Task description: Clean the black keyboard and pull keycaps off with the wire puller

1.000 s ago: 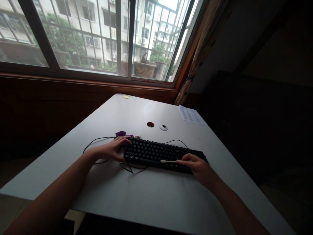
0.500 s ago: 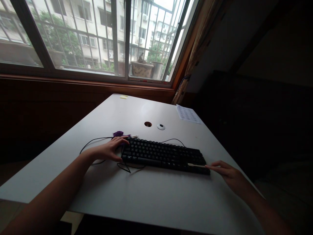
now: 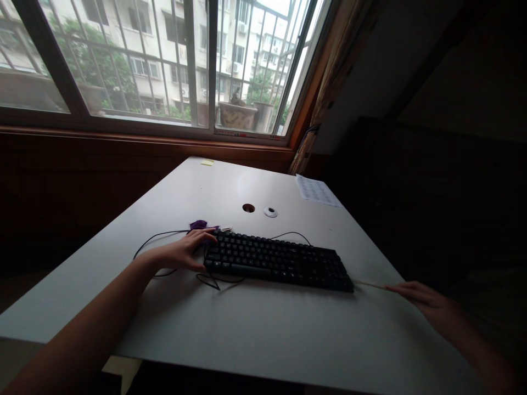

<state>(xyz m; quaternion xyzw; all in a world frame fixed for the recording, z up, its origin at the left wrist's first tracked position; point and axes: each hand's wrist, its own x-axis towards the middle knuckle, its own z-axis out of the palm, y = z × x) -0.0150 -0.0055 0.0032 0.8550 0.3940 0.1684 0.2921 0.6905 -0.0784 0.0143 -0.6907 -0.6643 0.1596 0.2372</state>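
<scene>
Keyboard (image 3: 275, 262) mid-desk (image 3: 230, 329), long axis paralleling the near edge. Your left hand (image 3: 191, 249) holds its left end, thumb and fingers spread; by the right edge, your right hand (image 3: 424, 299) pinches a thin stick (image 3: 373, 285) pointing left.

A wide, metal-framed sliding window (image 3: 211, 66) brings grey daylight into a dim room. Outside stand slender metal bars (image 3: 162, 66), leafy green trees (image 3: 101, 71) and a pale apartment building (image 3: 152, 46). Below runs a dark brown wooden wall (image 3: 90, 186); a narrow, patterned beige curtain (image 3: 335, 71) hangs right. A white, flat-topped table (image 3: 185, 323) stands nearby.
</scene>
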